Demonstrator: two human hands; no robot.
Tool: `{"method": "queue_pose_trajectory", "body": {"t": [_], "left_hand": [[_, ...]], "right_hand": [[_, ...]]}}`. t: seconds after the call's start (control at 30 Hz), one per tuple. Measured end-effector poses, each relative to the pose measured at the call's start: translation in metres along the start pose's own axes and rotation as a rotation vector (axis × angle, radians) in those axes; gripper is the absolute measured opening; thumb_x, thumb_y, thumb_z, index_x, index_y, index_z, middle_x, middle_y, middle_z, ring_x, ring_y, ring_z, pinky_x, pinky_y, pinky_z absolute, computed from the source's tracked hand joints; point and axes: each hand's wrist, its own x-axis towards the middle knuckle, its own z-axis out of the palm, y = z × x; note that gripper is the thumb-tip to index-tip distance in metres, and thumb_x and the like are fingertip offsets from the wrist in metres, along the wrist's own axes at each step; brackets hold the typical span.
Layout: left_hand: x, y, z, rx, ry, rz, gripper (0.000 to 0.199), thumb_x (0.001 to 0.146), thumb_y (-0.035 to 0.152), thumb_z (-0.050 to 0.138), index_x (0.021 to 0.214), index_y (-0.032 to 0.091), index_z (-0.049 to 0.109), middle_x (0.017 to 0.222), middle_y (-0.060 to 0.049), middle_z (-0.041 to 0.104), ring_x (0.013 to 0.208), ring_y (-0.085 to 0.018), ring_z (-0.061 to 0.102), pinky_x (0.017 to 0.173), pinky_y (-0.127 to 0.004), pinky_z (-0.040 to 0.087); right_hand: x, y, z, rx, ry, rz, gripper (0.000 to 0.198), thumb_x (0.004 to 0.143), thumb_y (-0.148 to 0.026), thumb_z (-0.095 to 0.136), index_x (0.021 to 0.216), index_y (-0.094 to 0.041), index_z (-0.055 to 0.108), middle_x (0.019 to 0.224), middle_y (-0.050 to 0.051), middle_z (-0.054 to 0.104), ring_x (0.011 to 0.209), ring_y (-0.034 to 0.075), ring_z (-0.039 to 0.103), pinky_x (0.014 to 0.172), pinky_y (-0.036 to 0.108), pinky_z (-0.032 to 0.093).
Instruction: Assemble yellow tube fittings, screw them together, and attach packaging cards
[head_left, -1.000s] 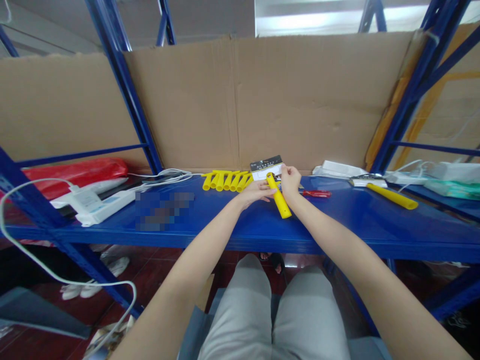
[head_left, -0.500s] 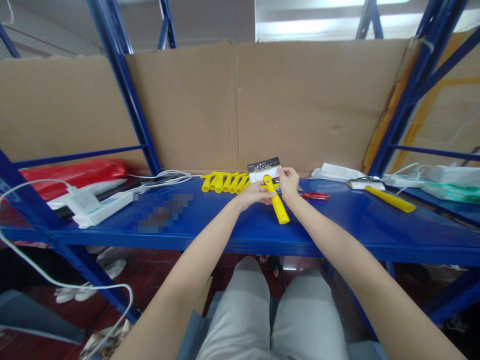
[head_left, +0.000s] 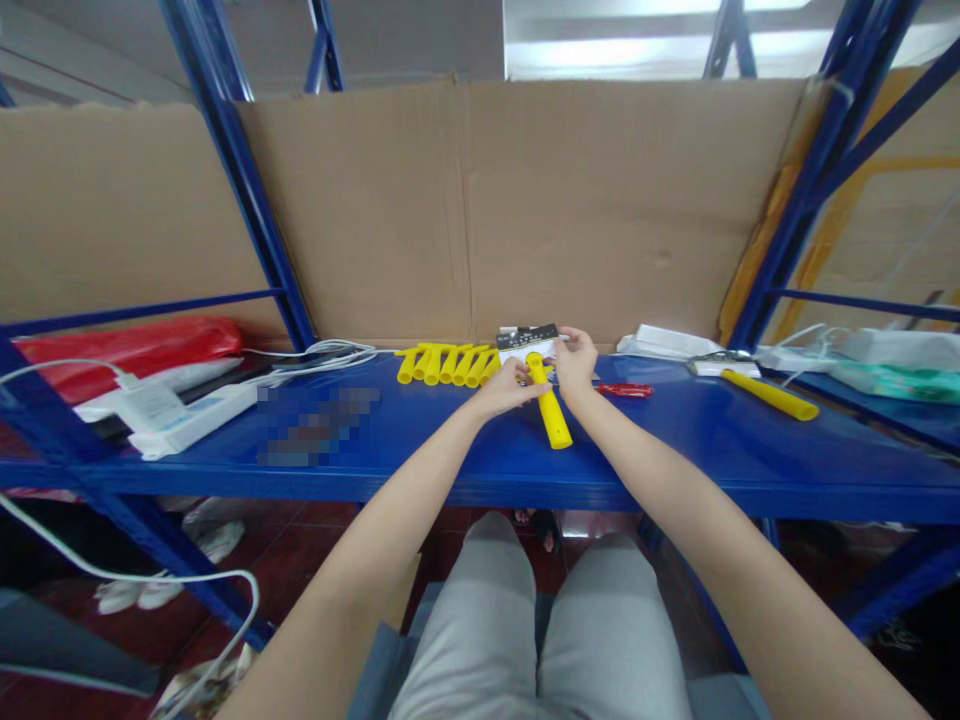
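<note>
1. Here, both arms stretch forward from the lower corners and converge above the shelf (head_left: 675, 445), so that the hands sit close together near its middle.
2. The left hand (head_left: 493, 394) comes in from the left, its wrist low and its fingers pointing right; the thumb is uppermost, and the fingers reach the upper part of the yellow handle (head_left: 555, 422), grasping it.
3. The right hand (head_left: 576, 358) stands more upright, bent inward at the wrist, with its curled fingertips pinching the right edge of the card (head_left: 527, 340).
4. The handle lies between the two hands: its rounded top just right of the left thumb, in front of the card's lower part, its open end slanting towards the person and slightly right, free of both palms. Whether that end touches the shelf, I cannot tell.
5. The card, black above and white below, tilts behind the handle's top.
6. Left of the hands, near the cardboard (head_left: 360, 220), lies a row of handles (head_left: 446, 368); just right of the right hand is a red tool (head_left: 628, 390).
</note>
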Motion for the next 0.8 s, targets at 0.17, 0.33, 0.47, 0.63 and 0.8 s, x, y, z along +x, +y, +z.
{"method": "queue_pose_trajectory", "body": {"t": [0.17, 0.33, 0.47, 0.63, 0.8], "left_hand": [[0.002, -0.001, 0.004, -0.048, 0.070, 0.070, 0.049, 0.072, 0.008, 0.081, 0.107, 0.015, 0.047, 0.111, -0.009, 0.064, 0.073, -0.008, 0.065, 0.076, -0.029, 0.056], [0.001, 0.000, 0.005, -0.130, 0.008, 0.071, 0.067, 0.073, 0.005, 0.077, 0.131, 0.016, 0.046, 0.133, -0.016, 0.058, 0.086, -0.013, 0.068, 0.084, -0.035, 0.057], [0.001, 0.000, 0.003, -0.178, 0.002, 0.022, 0.086, 0.075, 0.005, 0.075, 0.149, 0.023, 0.036, 0.143, -0.019, 0.051, 0.085, -0.014, 0.069, 0.078, -0.035, 0.059], [0.002, 0.001, 0.000, -0.223, 0.038, -0.050, 0.101, 0.071, 0.001, 0.074, 0.156, 0.033, 0.027, 0.145, -0.014, 0.050, 0.085, -0.013, 0.069, 0.072, -0.027, 0.059], [0.005, 0.004, -0.002, -0.245, 0.160, -0.039, 0.102, 0.069, 0.000, 0.071, 0.156, 0.032, 0.028, 0.145, -0.012, 0.050, 0.088, -0.015, 0.070, 0.075, -0.027, 0.059]], "right_hand": [[0.000, -0.001, 0.000, -0.030, 0.000, 0.010, 0.029, 0.073, -0.019, 0.053, 0.101, -0.016, 0.062, 0.102, 0.007, 0.067, 0.086, 0.020, 0.067, 0.072, 0.036, 0.061], [-0.005, -0.012, 0.001, -0.001, 0.028, 0.074, 0.026, 0.074, -0.015, 0.051, 0.098, -0.016, 0.060, 0.102, 0.007, 0.066, 0.083, 0.018, 0.067, 0.071, 0.034, 0.062], [-0.008, -0.017, 0.002, 0.039, 0.020, 0.119, 0.022, 0.075, -0.014, 0.052, 0.096, -0.018, 0.057, 0.099, 0.005, 0.064, 0.082, 0.016, 0.067, 0.071, 0.033, 0.062], [-0.002, -0.014, 0.002, 0.104, -0.090, 0.131, 0.015, 0.080, -0.022, 0.057, 0.094, -0.022, 0.053, 0.104, 0.002, 0.062, 0.090, 0.015, 0.066, 0.076, 0.032, 0.061], [0.000, -0.009, 0.005, 0.109, -0.244, 0.105, 0.026, 0.084, -0.038, 0.059, 0.107, -0.028, 0.050, 0.118, 0.002, 0.060, 0.097, 0.016, 0.064, 0.080, 0.034, 0.058]]}}
